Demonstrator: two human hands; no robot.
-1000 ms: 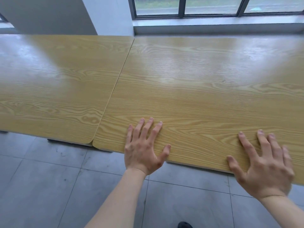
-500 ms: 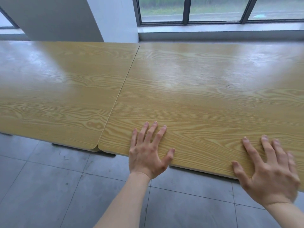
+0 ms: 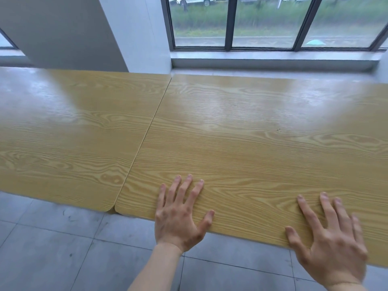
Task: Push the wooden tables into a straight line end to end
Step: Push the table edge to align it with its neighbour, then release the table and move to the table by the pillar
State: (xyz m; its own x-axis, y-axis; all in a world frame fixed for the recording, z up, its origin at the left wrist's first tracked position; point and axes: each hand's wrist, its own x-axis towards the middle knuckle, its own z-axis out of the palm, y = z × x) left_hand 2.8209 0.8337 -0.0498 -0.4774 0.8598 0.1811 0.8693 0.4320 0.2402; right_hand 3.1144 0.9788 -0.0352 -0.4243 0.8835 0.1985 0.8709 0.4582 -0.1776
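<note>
both hands [image 3: 178, 217] flat on right table [image 3: 252, 143]

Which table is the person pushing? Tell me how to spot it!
Find the big window at the back. Two wooden tables stand end to end below it; the right-hand table sits straight under the glass. It alone has the left hand and right hand pressed flat on its near edge; the left-hand table is untouched.

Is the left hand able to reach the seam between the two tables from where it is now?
Probably yes. The left hand lies flat on the right table, just right of the seam, and only bare tabletop lies between them.
</note>
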